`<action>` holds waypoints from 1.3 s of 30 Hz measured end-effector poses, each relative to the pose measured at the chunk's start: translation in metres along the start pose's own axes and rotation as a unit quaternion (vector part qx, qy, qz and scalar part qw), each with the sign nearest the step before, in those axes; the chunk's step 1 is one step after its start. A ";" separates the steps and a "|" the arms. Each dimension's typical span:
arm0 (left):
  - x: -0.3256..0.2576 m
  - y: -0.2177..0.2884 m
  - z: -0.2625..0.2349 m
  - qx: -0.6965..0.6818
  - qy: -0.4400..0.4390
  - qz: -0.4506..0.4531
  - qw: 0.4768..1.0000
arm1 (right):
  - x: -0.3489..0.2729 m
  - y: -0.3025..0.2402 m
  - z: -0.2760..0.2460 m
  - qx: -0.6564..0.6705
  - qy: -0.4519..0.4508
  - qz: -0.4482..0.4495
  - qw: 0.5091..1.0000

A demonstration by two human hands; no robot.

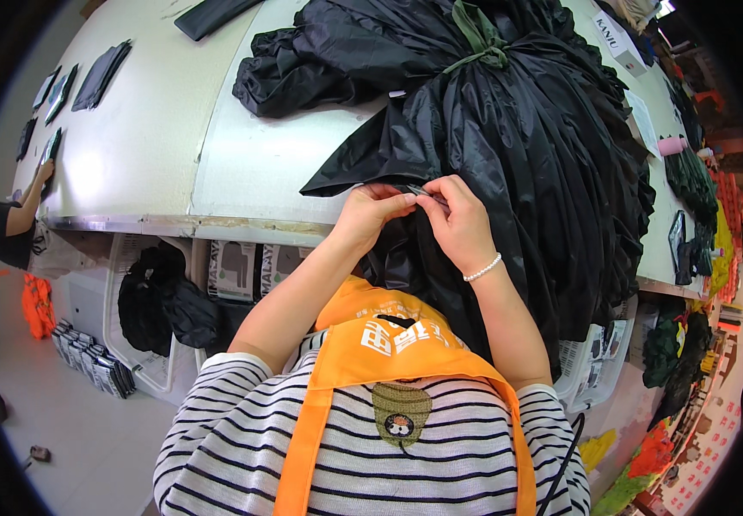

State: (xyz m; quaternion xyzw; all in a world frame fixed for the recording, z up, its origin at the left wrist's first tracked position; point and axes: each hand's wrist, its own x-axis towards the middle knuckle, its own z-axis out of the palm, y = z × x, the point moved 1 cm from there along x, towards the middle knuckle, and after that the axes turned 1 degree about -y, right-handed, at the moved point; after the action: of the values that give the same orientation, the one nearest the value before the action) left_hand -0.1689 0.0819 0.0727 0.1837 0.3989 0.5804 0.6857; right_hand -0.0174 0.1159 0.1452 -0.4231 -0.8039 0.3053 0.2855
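A large bundle of shiny black fabric [535, 172] covers the table's front edge and hangs down over it. A dark green strip of cloth [481, 53] is knotted around the bundle near its far end. At the bundle's near left part, my left hand [371, 211] and my right hand [457, 219] meet, thumbs almost touching. Both are closed, pinching the edge of the black fabric between thumb and fingers. A flap of that fabric [354, 163] spreads to the left over the tabletop. The fingertips partly hide the pinched edge.
Folded dark packages [103, 73] lie on the white table [148, 120] at the left, where another person [19, 219] works. Beneath the table are a white bin [118, 301] with black cloth and packaged goods [232, 268]. At the right stand a white box [619, 43] and a pink thread cone [672, 145].
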 end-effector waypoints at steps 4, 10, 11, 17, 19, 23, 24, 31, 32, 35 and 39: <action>-0.003 -0.001 0.000 -0.006 0.007 -0.005 1.000 | -0.002 0.004 0.003 0.029 -0.001 0.005 1.000; -0.004 -0.004 -0.001 -0.022 0.012 -0.020 1.000 | -0.006 0.012 0.008 0.075 0.014 -0.004 0.997; -0.004 -0.003 0.000 -0.019 0.013 -0.024 0.999 | -0.006 0.013 0.007 0.086 0.015 0.001 0.996; -0.018 0.002 -0.002 0.279 -0.043 -0.050 0.958 | -0.031 0.003 -0.021 0.086 0.072 0.058 0.992; -0.023 0.028 -0.001 0.493 -0.371 -0.067 0.784 | -0.049 0.031 -0.036 0.057 0.170 0.130 0.975; 0.029 0.133 0.064 0.565 -0.452 -0.050 0.689 | -0.090 0.098 -0.074 -0.147 0.277 0.241 0.918; 0.073 0.141 0.070 0.607 -0.379 0.090 0.693 | -0.095 0.117 -0.067 -0.163 0.264 0.244 0.919; 0.321 0.159 0.182 0.724 -0.086 0.548 0.410 | -0.078 0.145 -0.015 -0.285 0.267 0.294 0.872; 0.340 0.154 0.201 0.736 -0.075 0.552 0.385 | -0.078 0.159 -0.013 -0.285 0.277 0.294 0.870; 0.382 0.170 0.234 0.858 -0.082 0.460 0.213 | -0.072 0.181 -0.008 -0.235 0.282 0.296 0.882; 0.450 0.185 0.217 0.866 -0.105 0.344 0.349 | -0.073 0.190 0.000 -0.244 0.247 0.290 0.892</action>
State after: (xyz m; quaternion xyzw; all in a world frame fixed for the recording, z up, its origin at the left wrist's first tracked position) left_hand -0.1208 0.5996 0.1882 0.8557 0.5063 0.0736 -0.0776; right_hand 0.1143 0.1402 -0.0087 -0.7557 -0.5980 0.0546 0.2614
